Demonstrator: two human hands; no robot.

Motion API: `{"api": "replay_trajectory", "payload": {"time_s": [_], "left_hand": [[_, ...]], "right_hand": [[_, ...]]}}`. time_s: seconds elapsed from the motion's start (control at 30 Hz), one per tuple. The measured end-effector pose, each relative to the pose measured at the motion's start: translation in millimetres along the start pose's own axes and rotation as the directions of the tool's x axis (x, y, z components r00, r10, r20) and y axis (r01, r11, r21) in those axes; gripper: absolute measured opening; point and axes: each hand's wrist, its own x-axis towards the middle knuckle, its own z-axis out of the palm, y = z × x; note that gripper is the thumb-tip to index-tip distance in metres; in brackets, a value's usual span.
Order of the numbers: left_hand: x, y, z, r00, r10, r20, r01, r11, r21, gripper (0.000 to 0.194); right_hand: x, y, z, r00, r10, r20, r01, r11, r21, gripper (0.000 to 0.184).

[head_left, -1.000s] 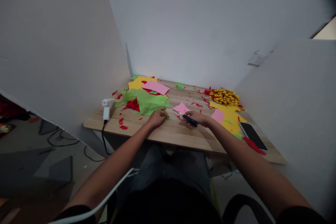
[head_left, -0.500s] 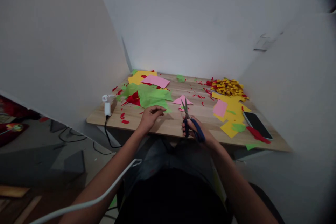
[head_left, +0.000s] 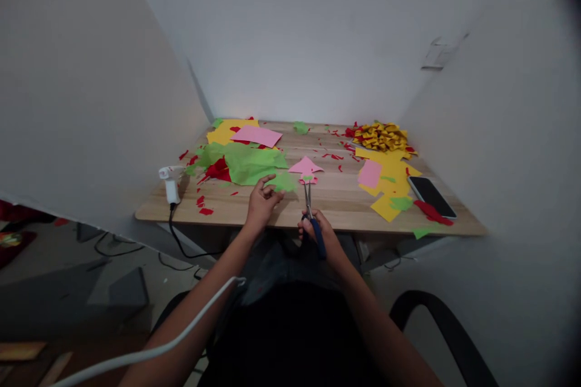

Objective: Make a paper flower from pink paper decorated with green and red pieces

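Observation:
My right hand is wrapped round the dark blue handles of a pair of scissors. The blades point away from me over the table, slightly parted, their tips close to a pink cut paper piece with bits of green and pink at its lower edge. To the left, my left hand hovers above the table edge with nothing visible in it, fingers bent and apart. Just beyond that hand lies a piece of green paper, beside a larger crumpled green sheet.
A white glue gun with a black cord stands at the table's left. On the right are yellow ruffled paper, yellow sheets, a pink rectangle and a phone. Red scraps lie scattered about. White panels flank both sides.
The scissors have turned and their blades have drawn closer together, tips now near the pink piece's lower edge. My left hand's fingers have lifted and spread. The whole view has shifted slightly.

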Motion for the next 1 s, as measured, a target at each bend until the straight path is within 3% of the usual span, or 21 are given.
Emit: {"api": "replay_trajectory", "payload": {"time_s": [0.13,0.27,0.33,0.43,0.53,0.63,0.77,0.87,1.0], "left_hand": [[-9.8,8.8,9.9,0.993,-0.113,0.018,0.113,0.993,-0.017,0.056],[-21.3,17.4,16.5,0.986,-0.155,0.055,0.154,0.988,0.032,0.041],[-24.2,18.8,18.0,0.991,-0.113,0.074,0.106,0.989,0.099,0.036],[-24.7,17.1,17.6,0.997,0.049,0.067,-0.062,0.975,0.211,0.032],[-24.3,13.0,15.9,0.987,0.14,0.08,-0.155,0.963,0.221,0.03],[-25.9,12.0,16.6,0.987,0.093,0.133,-0.112,0.984,0.14,0.031],[-30.2,21.8,22.0,0.996,-0.01,0.092,0.003,0.997,0.077,0.044],[-33.0,32.0,23.9,0.995,-0.072,0.075,0.066,0.994,0.083,0.05],[-36.3,38.1,21.8,0.991,-0.074,0.115,0.057,0.988,0.144,0.045]], "right_hand": [[-1.2,4.9,5.2,0.998,-0.044,0.047,0.048,0.996,-0.075,0.052],[-0.3,8.8,11.0,0.991,-0.13,0.005,0.13,0.987,-0.091,0.051],[-0.2,8.0,11.9,0.988,-0.153,-0.015,0.151,0.983,-0.109,0.051],[-0.6,3.4,10.8,0.985,-0.17,-0.022,0.167,0.98,-0.104,0.049],[-1.8,-0.9,9.4,0.987,-0.156,-0.022,0.154,0.985,-0.08,0.05],[-4.4,-1.9,9.8,0.987,-0.158,-0.016,0.156,0.984,-0.091,0.05],[-8.6,-1.7,11.1,0.983,-0.179,0.033,0.181,0.977,-0.112,0.053],[-10.6,-2.6,10.1,0.986,-0.16,0.045,0.165,0.977,-0.132,0.054],[-12.3,-3.9,7.9,0.986,-0.162,0.045,0.166,0.976,-0.137,0.051]]}}
